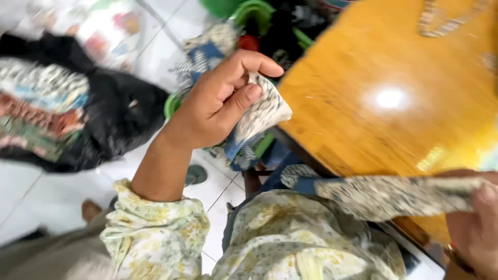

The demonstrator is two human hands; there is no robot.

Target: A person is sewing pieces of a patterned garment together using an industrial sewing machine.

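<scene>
Head view, left hand [215,106] pinching a patterned cloth scrap [262,116] off the orange surface's [363,78] left edge, right hand [474,228] gripping a fabric strip [394,194] at its near edge.

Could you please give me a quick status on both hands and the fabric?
Left hand shut on patterned fabric piece, beside the wooden table. Right hand shut on patterned fabric strip, stretched along the table edge. Nothing blocking either hand.

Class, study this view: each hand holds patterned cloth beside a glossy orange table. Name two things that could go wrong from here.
1. The left hand only pinches the folded cloth piece over the green basket; a loose grip might drop it in.
2. The long cloth strip in the right hand crosses the table edge and could snag.
</scene>
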